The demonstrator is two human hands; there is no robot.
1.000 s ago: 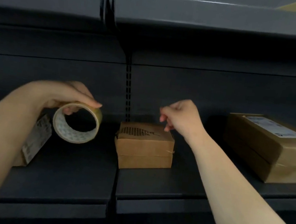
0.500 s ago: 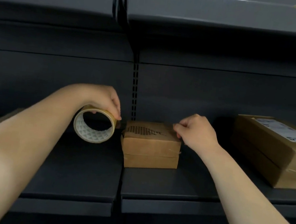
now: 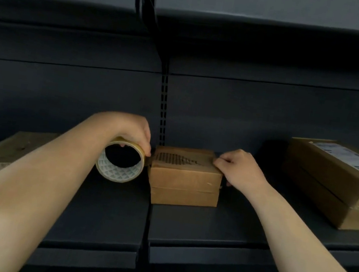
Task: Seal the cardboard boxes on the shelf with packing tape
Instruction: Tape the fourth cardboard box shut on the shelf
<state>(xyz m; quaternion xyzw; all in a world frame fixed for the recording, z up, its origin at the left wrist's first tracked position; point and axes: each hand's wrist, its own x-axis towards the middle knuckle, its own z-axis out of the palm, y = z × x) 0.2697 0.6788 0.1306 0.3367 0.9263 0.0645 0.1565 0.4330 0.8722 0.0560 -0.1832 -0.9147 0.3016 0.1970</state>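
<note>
A small brown cardboard box (image 3: 185, 182) with a dark dotted print on its lid sits in the middle of the dark shelf (image 3: 196, 227). My left hand (image 3: 132, 130) grips a roll of tan packing tape (image 3: 120, 162) from above, held right against the box's left side. My right hand (image 3: 239, 168) has curled fingers at the box's upper right edge, and they seem to pinch the tape's end against it. The tape strip across the lid is hard to make out.
A larger brown box (image 3: 337, 179) with a white label lies on the shelf at the right. Another cardboard box (image 3: 0, 153) lies at the left, partly behind my left forearm. A slotted upright (image 3: 163, 111) runs behind the small box, and a shelf hangs overhead.
My left hand brought the tape roll rightward up to the small box's left side. My right hand dropped from above the box onto its right upper edge.
</note>
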